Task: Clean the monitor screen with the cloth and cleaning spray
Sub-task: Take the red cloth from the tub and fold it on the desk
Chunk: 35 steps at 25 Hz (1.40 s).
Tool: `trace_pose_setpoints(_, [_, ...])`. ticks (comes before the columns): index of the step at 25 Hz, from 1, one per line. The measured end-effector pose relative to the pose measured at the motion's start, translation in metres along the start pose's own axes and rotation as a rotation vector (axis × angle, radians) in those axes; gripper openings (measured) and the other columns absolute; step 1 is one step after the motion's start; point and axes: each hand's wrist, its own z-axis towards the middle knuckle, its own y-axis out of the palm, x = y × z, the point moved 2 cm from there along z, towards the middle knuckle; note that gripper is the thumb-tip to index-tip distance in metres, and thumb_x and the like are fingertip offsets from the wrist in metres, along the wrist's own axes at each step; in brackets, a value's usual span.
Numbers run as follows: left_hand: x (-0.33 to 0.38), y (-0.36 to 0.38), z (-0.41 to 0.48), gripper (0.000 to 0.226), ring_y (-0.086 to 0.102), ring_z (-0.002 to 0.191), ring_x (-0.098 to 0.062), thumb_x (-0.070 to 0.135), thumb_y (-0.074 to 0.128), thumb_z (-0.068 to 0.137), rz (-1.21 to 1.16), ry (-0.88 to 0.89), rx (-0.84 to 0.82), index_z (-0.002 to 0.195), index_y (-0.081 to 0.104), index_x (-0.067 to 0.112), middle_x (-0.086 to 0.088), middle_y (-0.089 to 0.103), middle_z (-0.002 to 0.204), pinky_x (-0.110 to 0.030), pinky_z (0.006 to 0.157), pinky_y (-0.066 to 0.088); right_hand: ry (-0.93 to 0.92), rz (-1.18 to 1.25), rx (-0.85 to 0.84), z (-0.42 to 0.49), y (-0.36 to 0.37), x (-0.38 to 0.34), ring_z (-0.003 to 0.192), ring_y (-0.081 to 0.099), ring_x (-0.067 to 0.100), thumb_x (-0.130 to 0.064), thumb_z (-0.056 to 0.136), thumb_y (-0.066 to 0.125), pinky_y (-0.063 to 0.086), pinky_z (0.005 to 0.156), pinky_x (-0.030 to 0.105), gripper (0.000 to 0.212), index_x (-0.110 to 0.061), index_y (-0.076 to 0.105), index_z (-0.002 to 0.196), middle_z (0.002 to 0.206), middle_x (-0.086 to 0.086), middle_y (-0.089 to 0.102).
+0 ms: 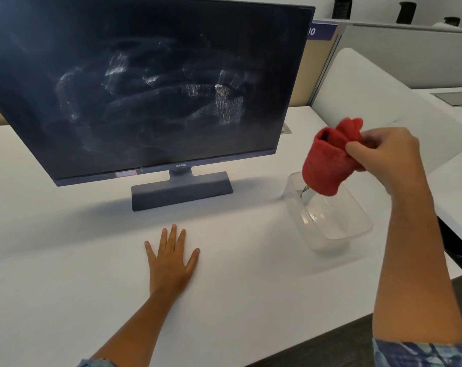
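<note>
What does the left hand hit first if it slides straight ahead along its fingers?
Probably the monitor's base. The left hand lies flat on the white table, fingers aimed at it, with only bare tabletop between. The exact line is uncertain from one view.

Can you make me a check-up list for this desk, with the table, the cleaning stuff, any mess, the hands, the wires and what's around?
Surface: white desk, with the monitor's stand on it.
Job's things: monitor is dark, with whitish smears across the middle of the screen. The red cloth is bunched up and held in the air above the tub.
Clutter: clear plastic tub to the right of the monitor. An item inside is mostly hidden by the cloth, maybe the spray, cannot tell.
Hands: left hand rests flat on the desk with fingers straight. Right hand grips the cloth.
Cables: nothing seen.
Surroundings: partition behind the monitor, neighbouring desk to the right.
</note>
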Motion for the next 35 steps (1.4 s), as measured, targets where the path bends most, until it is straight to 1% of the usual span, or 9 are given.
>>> trace_pose_setpoints(3, [0.001, -0.001, -0.001, 0.098, -0.001, 0.145, -0.023, 0.072, -0.023, 0.068, -0.018, 0.002, 0.002, 0.145, 0.013, 0.024, -0.002, 0.007, 0.157, -0.054, 0.114, -0.009, -0.117, 0.135, -0.062, -0.005, 0.023, -0.039, 0.053, 0.058, 0.013, -0.029, 0.061, 0.059, 0.050, 0.053, 0.021, 0.029, -0.021, 0.075, 0.084, 0.056, -0.001, 0.060])
trace_pose_setpoints(7, [0.001, -0.003, -0.002, 0.098, 0.000, 0.145, -0.022, 0.072, -0.022, 0.069, -0.042, 0.010, 0.018, 0.145, 0.016, 0.024, -0.001, 0.009, 0.157, -0.052, 0.113, -0.011, -0.188, 0.197, -0.228, -0.004, 0.078, -0.059, 0.058, 0.061, 0.021, -0.017, 0.068, 0.061, 0.056, 0.057, 0.029, 0.020, -0.008, 0.074, 0.080, 0.067, 0.018, 0.066])
trace_pose_setpoints(10, [0.001, -0.006, -0.002, 0.094, 0.000, 0.145, -0.021, 0.068, -0.022, 0.071, -0.032, 0.013, 0.028, 0.145, 0.016, 0.024, -0.001, 0.009, 0.157, -0.051, 0.112, -0.013, -0.388, 0.176, -0.201, -0.029, 0.122, -0.060, 0.059, 0.057, 0.023, -0.015, 0.069, 0.061, 0.049, 0.059, 0.029, 0.016, -0.005, 0.070, 0.076, 0.064, 0.011, 0.064])
trace_pose_setpoints(18, [-0.001, -0.008, -0.001, 0.057, 0.005, 0.144, -0.018, 0.041, 0.012, 0.093, -0.135, -0.029, 0.054, 0.145, 0.018, 0.018, -0.001, 0.017, 0.156, -0.048, 0.115, -0.009, -0.756, -0.192, -0.505, -0.182, 0.197, 0.049, 0.078, 0.070, 0.027, 0.002, 0.058, 0.074, 0.058, 0.065, 0.031, 0.034, -0.006, 0.075, 0.090, 0.088, 0.009, 0.073])
trace_pose_setpoints(22, [-0.006, -0.003, -0.002, 0.056, 0.004, 0.145, -0.018, 0.045, 0.025, 0.096, -0.116, -0.008, 0.058, 0.145, 0.017, 0.020, -0.001, 0.015, 0.156, -0.048, 0.114, -0.011, -0.697, -0.124, -0.470, -0.176, 0.197, 0.043, 0.092, 0.066, 0.021, -0.020, 0.066, 0.070, 0.055, 0.077, 0.037, 0.040, -0.011, 0.072, 0.105, 0.102, 0.005, 0.071])
trace_pose_setpoints(24, [-0.006, -0.003, -0.002, 0.060, 0.002, 0.145, -0.019, 0.051, 0.023, 0.094, -0.103, 0.000, 0.053, 0.145, 0.016, 0.021, -0.001, 0.014, 0.157, -0.048, 0.113, -0.014, -0.691, -0.162, -0.498, -0.174, 0.203, 0.035, 0.110, 0.059, 0.023, -0.044, 0.072, 0.069, 0.051, 0.091, 0.040, 0.059, -0.013, 0.063, 0.122, 0.121, 0.008, 0.064])
trace_pose_setpoints(27, [-0.007, -0.001, -0.002, 0.062, 0.000, 0.145, -0.020, 0.054, 0.021, 0.093, -0.084, 0.004, 0.055, 0.145, 0.013, 0.021, -0.001, 0.012, 0.157, -0.048, 0.113, -0.014, -0.679, -0.379, -0.698, -0.183, 0.226, 0.030, 0.143, 0.024, 0.025, -0.070, 0.075, 0.054, 0.021, 0.117, 0.040, 0.093, -0.017, 0.029, 0.148, 0.155, 0.009, 0.028])
trace_pose_setpoints(29, [-0.008, -0.001, -0.002, 0.062, 0.000, 0.145, -0.020, 0.053, 0.017, 0.093, -0.082, 0.001, 0.053, 0.146, 0.012, 0.021, -0.001, 0.011, 0.157, -0.048, 0.113, -0.013, -0.673, -0.497, -0.742, -0.190, 0.242, 0.032, 0.147, 0.009, 0.026, -0.067, 0.083, 0.045, 0.006, 0.118, 0.040, 0.089, -0.017, 0.014, 0.151, 0.159, 0.007, 0.011])
trace_pose_setpoints(35, [-0.007, -0.003, -0.005, 0.060, 0.005, 0.144, -0.021, 0.048, 0.019, 0.093, -0.133, 0.015, 0.084, 0.144, 0.019, 0.018, -0.004, 0.017, 0.156, -0.048, 0.114, -0.010, -0.644, -0.403, -0.691, -0.195, 0.249, 0.038, 0.146, 0.014, 0.026, -0.034, 0.098, 0.040, 0.005, 0.118, 0.037, 0.060, -0.011, 0.019, 0.149, 0.157, 0.011, 0.018])
